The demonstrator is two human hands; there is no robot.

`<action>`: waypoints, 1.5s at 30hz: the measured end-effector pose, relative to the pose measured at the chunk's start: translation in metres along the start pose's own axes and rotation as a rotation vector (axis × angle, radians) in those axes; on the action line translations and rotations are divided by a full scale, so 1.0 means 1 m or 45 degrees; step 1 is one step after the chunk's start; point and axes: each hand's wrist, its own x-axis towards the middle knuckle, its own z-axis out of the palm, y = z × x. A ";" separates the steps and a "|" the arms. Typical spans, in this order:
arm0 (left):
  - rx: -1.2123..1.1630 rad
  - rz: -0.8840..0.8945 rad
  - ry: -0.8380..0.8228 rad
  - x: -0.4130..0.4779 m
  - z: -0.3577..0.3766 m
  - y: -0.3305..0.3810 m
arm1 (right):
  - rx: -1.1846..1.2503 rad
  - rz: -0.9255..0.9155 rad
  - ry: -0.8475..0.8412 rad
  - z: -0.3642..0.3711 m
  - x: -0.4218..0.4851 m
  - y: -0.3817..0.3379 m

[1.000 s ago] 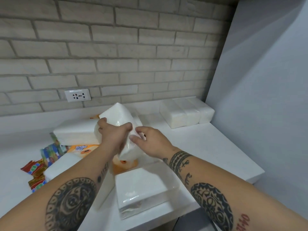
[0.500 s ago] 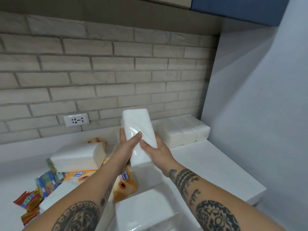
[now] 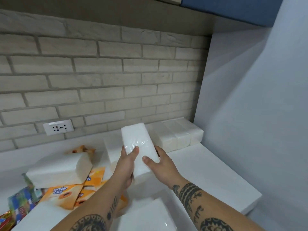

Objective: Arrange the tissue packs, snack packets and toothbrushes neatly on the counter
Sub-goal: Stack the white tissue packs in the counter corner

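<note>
1. Head view, grip. Both of your hands hold one white pack [image 3: 138,144], centre of frame, lifted clear of the counter [image 3: 208,172].
   - Left hand [image 3: 127,164]: fingers curled round the pack's left edge, thumb laid on its top face.
   - Right hand [image 3: 160,162]: thumb pressed on the face, fingers wrapped behind the right edge.
2. Reason for the grip (judgement): the film wrap is glossy and the contents are soft. Two hands at the near end keep the pack square and let you steer its far end.
3. Heading (judgement): the pack's long axis runs parallel to the row [image 3: 178,137] in the right rear corner and points just left of it. That makes it the likely next member. The corner gives two walls to square against, which explains starting the row there.
4. Head view, counts.
   - White packs: 3 in the row, touching side by side. 1 in your hands. 1 rear pack [image 3: 111,150] just behind your left hand. 1 left pack [image 3: 58,169] lying tilted on the heap at left. 1 near pack [image 3: 146,215] at the bottom centre. 1 edge pack [image 3: 41,217] at the lower left, partly cut off. Total 8, the last uncertain.
   - Orange packs [image 3: 61,195]: at least 2, overlapped beneath the left pack. A third is possible but hidden by your left arm.
   - Snack packets [image 3: 20,202]: about 3 at the lower left edge, cropped, so the count is unsure.
   - One orange item [image 3: 83,149] behind the left pack, type unclear.
   - The task's third item type is not identifiable in frame.
5. Status (judgement): the white packs are partly sorted. The left heap is untouched.
</note>
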 end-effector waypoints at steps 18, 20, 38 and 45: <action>0.428 -0.192 0.505 0.154 0.020 -0.079 | -0.677 -0.163 -0.425 -0.028 0.136 0.114; 0.457 -0.233 0.555 0.171 0.020 -0.089 | -0.849 -0.257 -0.455 -0.031 0.149 0.126; 0.510 -0.221 0.605 0.243 0.037 -0.086 | -1.368 -0.312 -0.430 -0.056 0.247 0.133; 0.546 -0.219 0.621 0.261 0.037 -0.086 | -1.325 -0.402 -0.392 -0.059 0.260 0.140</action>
